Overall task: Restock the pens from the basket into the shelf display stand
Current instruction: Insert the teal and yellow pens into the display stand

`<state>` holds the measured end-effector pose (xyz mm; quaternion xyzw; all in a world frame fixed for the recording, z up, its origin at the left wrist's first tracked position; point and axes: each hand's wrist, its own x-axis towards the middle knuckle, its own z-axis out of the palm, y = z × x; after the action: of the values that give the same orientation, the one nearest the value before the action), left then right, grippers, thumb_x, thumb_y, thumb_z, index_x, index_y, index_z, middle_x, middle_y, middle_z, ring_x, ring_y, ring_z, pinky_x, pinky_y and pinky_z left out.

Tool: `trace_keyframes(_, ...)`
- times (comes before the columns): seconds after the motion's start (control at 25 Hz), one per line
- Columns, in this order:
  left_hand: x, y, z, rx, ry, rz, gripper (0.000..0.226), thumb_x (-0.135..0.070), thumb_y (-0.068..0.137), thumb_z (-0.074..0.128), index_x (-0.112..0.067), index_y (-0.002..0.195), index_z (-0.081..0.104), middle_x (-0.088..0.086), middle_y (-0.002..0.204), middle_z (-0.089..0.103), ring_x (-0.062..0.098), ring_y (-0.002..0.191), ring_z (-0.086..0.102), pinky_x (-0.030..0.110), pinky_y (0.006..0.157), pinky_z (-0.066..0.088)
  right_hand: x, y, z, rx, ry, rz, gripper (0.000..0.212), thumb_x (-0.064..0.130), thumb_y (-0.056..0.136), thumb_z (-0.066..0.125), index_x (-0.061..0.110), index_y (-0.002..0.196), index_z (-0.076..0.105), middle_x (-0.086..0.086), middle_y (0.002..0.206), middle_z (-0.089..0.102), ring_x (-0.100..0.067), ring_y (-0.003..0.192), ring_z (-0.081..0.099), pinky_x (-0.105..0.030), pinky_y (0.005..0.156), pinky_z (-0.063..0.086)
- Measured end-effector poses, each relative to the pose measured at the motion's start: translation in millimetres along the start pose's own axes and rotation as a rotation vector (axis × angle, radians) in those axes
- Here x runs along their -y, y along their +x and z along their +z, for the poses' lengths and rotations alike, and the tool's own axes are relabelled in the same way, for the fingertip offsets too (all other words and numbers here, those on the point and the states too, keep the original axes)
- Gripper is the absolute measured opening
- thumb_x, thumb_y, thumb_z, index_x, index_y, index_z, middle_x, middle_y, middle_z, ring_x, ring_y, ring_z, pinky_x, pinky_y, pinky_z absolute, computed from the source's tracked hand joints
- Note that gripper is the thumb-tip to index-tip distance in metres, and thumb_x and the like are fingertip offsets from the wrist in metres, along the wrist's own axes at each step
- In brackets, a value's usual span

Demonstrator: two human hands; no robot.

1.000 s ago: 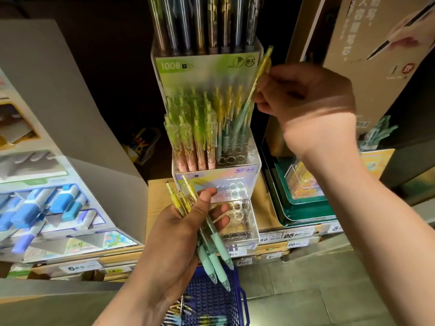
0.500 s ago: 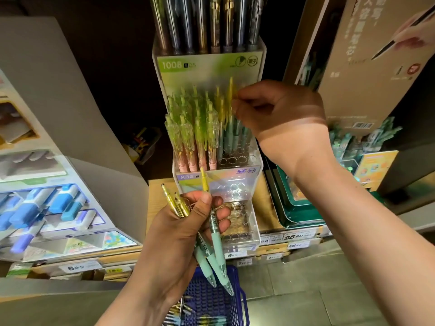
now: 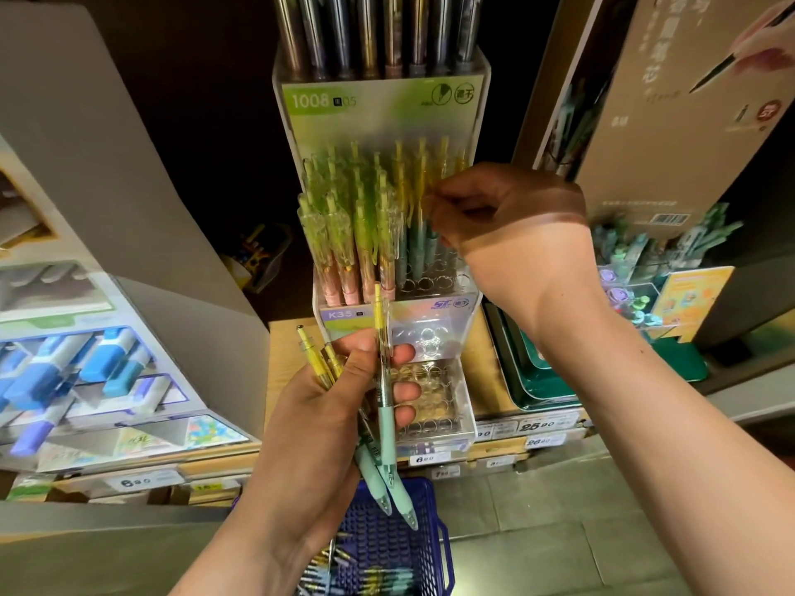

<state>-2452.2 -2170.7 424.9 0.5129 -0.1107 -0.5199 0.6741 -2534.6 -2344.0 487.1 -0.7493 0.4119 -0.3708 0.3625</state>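
Pens (image 3: 384, 393), a small bunch, sit fanned in the left hand (image 3: 318, 415), with the thumb across their clear barrels and the mint grips pointing down over the blue basket (image 3: 426, 561). They look light, stiff and smooth, best pinched singly near the yellow clicker. The right hand (image 3: 512, 225) curls at a yellow-topped pen (image 3: 419, 180) in the display stand (image 3: 434, 309). I cannot tell whether it pinches or merely touches. Its fingers hide where that pen seats.
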Motion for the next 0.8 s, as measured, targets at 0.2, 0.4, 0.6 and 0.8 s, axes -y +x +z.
trace_keyframes(0.2, 3.0, -0.6, 4.0, 0.025, -0.016, 0.010, 0.031, -0.027, 0.096, 0.062, -0.004, 0.115, 0.072, 0.018, 0.112, 0.074, 0.020, 0.083, 0.072, 0.027, 0.067, 0.058, -3.4, -1.4, -1.0, 0.079, -0.053, 0.039, 0.010, 0.025, 0.089, 0.074, 0.022, 0.098, 0.079, 0.007, 0.083, 0.076, -0.012, 0.076, 0.071, -0.033, 0.082, 0.060)
trace_keyframes(0.4, 4.4, -3.3, 7.9, 0.039, 0.035, 0.051, 0.031, -0.027, 0.096, 0.061, -0.004, 0.113, 0.073, 0.015, 0.112, 0.075, 0.017, 0.079, 0.071, 0.025, 0.066, 0.058, -3.4, -27.7, -11.3, 0.281, -0.185, 0.175, 0.026, 0.056, 0.085, 0.070, 0.030, 0.084, 0.073, 0.019, 0.072, 0.070, 0.008, 0.067, 0.065, -0.014, 0.060, 0.049)
trace_keyframes(0.6, 4.5, -7.7, 12.4, 0.035, 0.091, 0.049, 0.028, -0.034, 0.093, 0.062, -0.017, 0.110, 0.077, 0.016, 0.104, 0.077, 0.025, 0.091, 0.077, 0.028, 0.069, 0.061, -2.8, -61.9, -16.1, 0.677, 0.277, 0.402, 0.024, 0.033, 0.088, 0.076, 0.020, 0.108, 0.075, 0.006, 0.098, 0.078, -0.019, 0.090, 0.076, -0.046, 0.075, 0.063)
trace_keyframes(0.8, 4.9, -4.5, 13.6, 0.040, 0.040, 0.059, 0.033, -0.033, 0.099, 0.055, -0.009, 0.117, 0.068, 0.016, 0.110, 0.076, 0.033, 0.099, 0.076, 0.035, 0.072, 0.062, -5.4, -57.4, -15.7, 0.462, 0.325, 0.326, 0.004, 0.027, 0.086, 0.077, 0.029, 0.089, 0.079, 0.005, 0.081, 0.077, -0.009, 0.066, 0.070, -0.019, 0.064, 0.057)
